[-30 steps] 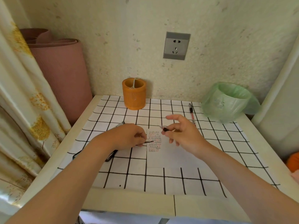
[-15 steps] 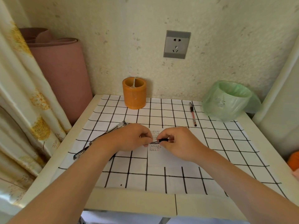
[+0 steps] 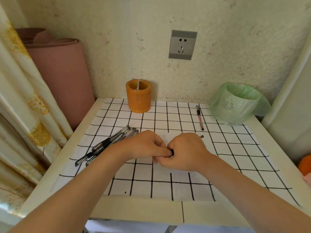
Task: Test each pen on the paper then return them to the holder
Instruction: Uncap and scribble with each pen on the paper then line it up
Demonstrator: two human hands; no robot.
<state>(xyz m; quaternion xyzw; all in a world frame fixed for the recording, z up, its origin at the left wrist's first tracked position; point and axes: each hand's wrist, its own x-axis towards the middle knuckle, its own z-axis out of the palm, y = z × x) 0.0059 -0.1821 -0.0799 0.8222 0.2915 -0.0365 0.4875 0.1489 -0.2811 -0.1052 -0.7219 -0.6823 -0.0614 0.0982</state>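
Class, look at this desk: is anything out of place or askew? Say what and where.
One stray pen lies alone beside the green-lined bin, far from the bundle of pens at the left. The left hand and right hand grip the test pen between them. Nothing looks spilled or damaged.

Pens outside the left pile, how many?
2: a lone pen near the green-bagged bin; a held pen gripped by left hand and right hand, mostly hidden. A pale stick in the orange holder may be a third.
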